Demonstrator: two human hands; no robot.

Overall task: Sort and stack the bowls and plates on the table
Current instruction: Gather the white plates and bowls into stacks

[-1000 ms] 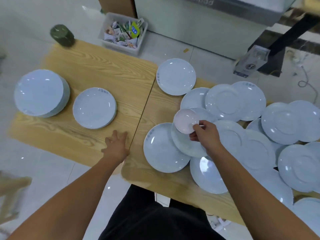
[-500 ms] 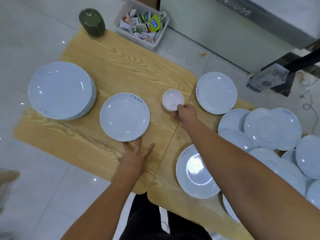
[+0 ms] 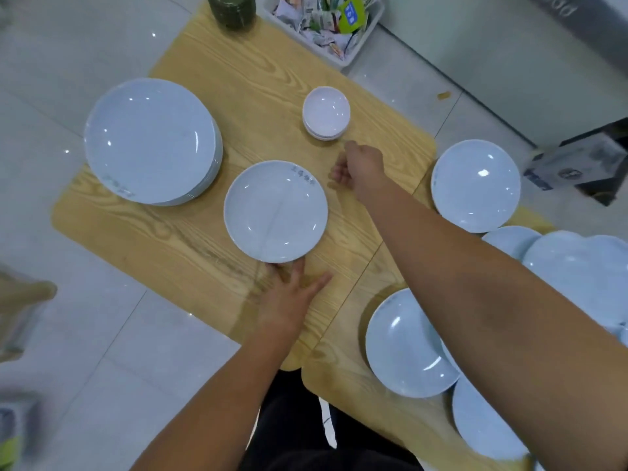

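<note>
Small white round bowl point(image 3: 326, 112) released, stacked at twelve o'clock on the pale wooden worktop point(image 3: 190, 239); right hand point(image 3: 362, 168) pulls back, fingers point(image 3: 339, 173) loosely curled, empty. Left hand point(image 3: 289, 300) flat, fingers apart. Pale blue round plates point(image 3: 475, 185) at three o'clock remain.

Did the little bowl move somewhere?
Yes. The little bowl went left from the scattered plates onto the left table, beyond the middle plate; the right hand released it.
</note>
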